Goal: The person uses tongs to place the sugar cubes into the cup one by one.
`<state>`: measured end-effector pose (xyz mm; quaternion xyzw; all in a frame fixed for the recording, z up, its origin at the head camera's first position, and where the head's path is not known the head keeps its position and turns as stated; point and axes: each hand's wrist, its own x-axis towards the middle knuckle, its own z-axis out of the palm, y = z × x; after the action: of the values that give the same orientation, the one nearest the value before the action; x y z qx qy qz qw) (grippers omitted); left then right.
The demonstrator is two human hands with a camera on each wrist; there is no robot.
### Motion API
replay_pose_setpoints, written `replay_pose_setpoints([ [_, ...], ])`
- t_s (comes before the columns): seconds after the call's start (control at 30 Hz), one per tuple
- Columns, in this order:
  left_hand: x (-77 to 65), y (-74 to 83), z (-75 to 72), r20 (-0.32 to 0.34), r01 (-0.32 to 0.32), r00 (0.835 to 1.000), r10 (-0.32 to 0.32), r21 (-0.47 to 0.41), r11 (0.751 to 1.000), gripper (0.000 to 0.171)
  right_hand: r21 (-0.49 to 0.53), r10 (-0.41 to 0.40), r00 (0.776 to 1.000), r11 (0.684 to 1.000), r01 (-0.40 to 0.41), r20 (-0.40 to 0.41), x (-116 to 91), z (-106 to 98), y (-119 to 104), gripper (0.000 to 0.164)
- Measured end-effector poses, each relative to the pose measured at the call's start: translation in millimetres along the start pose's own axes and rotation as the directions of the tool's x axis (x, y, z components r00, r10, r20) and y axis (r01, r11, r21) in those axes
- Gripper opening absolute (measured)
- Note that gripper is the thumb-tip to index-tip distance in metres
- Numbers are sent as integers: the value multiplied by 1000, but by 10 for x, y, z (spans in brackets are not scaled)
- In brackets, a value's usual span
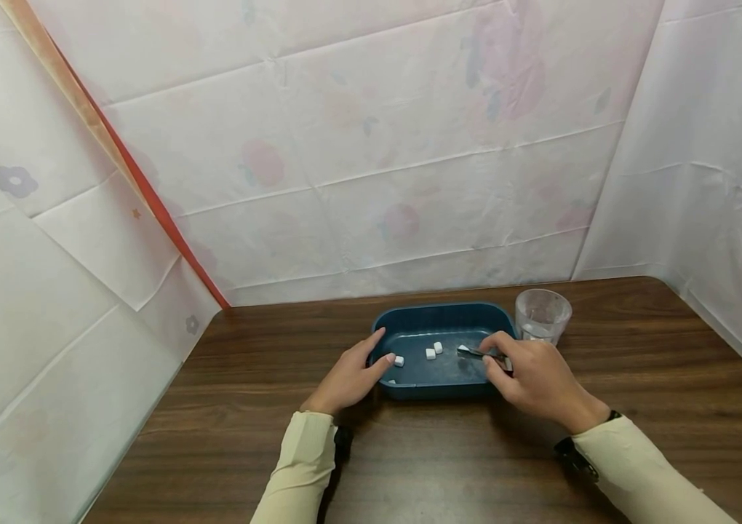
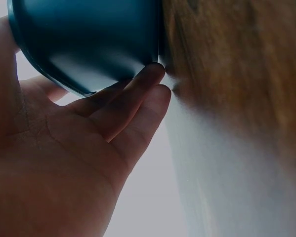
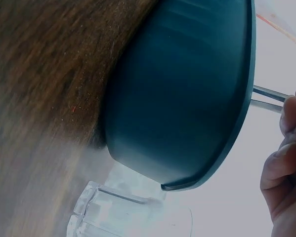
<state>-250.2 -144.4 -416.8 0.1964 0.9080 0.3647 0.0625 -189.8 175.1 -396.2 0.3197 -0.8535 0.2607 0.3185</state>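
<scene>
Right of lower centre, we pinched tweezers point(image 1: 478, 354) in our right hand point(image 1: 537, 378), tips at a cube point(image 1: 463, 348) in the tray point(image 1: 439, 391); our left hand point(image 1: 350, 372) lay spread against the tray's left end. Step judged: gripping; next seemed to need a steady lift.

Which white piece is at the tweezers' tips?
The rightmost white piece, at the tips of the tweezers held by the right hand; the other pieces lie farther left in the blue tray.
</scene>
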Motion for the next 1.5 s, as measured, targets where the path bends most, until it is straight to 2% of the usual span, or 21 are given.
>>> replay_pose_setpoints([
  [0.3, -1, 8, -5, -6, -27, 1000, 27, -6, 1000, 69, -12, 5, 1000, 1000, -5, -12, 5, -32, 16, 16],
  [0.63, 7, 19, 0, 0, -20, 1000, 20, -4, 1000, 69, -19, -10, 998, 1000, 9, -56, 11, -99, 67, 16],
  [1.07, 2, -4, 12, 7, -11, 1000, 11, -11, 1000, 69, -43, 17, 998, 999, -19, -53, 6, -128, 75, 16],
  [1.5, 9, 6, -31, -4, -16, 1000, 16, -23, 1000, 69, -51, -26, 995, 998, 21, -94, 65, -151, 123, 15],
])
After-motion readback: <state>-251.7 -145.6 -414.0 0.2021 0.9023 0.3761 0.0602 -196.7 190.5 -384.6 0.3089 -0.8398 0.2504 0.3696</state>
